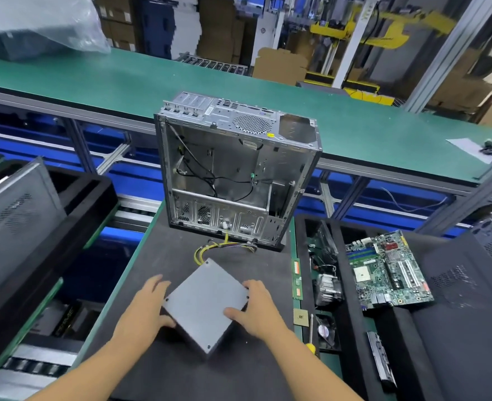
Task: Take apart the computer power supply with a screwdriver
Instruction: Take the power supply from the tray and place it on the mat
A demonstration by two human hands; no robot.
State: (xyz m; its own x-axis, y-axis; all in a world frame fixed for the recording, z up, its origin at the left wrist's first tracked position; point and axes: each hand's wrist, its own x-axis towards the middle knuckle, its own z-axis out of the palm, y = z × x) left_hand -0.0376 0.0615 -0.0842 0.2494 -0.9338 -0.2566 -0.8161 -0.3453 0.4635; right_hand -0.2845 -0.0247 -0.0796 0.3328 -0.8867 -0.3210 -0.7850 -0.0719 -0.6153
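On the near black mat (158, 256) the grey power supply (207, 305) lies flat, left hand (149, 308) and right hand (256, 305) each gripping an opposite edge. The screwdriver (311, 331) lies just right. The right foam tray (346, 314) holds a motherboard (389, 270), heatsink (327, 287) and fan (324, 331); lettering in the left tray is too blurred to read.

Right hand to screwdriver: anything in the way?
Nothing visible. The right hand holds the power supply with the left hand; the screwdriver lies just right of that wrist, past the black mat's edge, yellow handle nearest the person. Only bare mat lies between. The CPU chip sits beside its tip, not in the path.
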